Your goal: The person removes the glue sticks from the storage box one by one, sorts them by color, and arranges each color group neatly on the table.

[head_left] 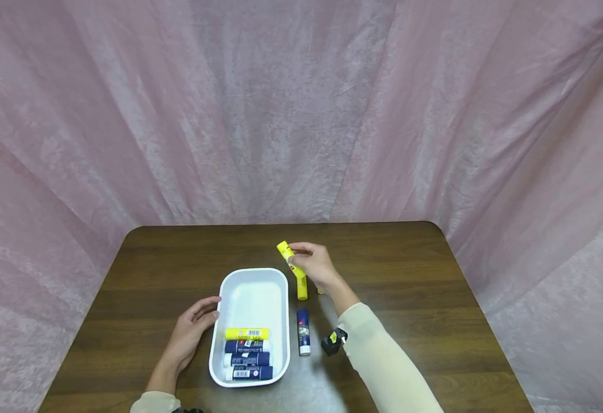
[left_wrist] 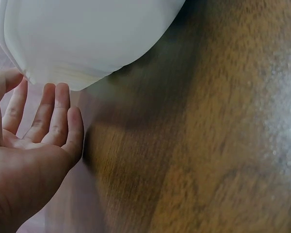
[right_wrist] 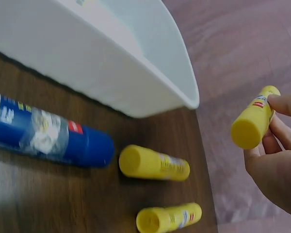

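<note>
Head view: four glue sticks in white plastic tray [head_left: 252,287], yellow glue stick [head_left: 285,252] pinched in right hand [head_left: 314,265], three left on worktop [head_left: 410,275] at three o'clock, left hand [head_left: 190,332] open.

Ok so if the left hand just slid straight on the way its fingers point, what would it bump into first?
Most likely the white tray. The left hand lies open on the table, fingertips aimed at the tray's near side wall, with only a small strip of bare wood between them. Whether they already touch is unclear.
</note>
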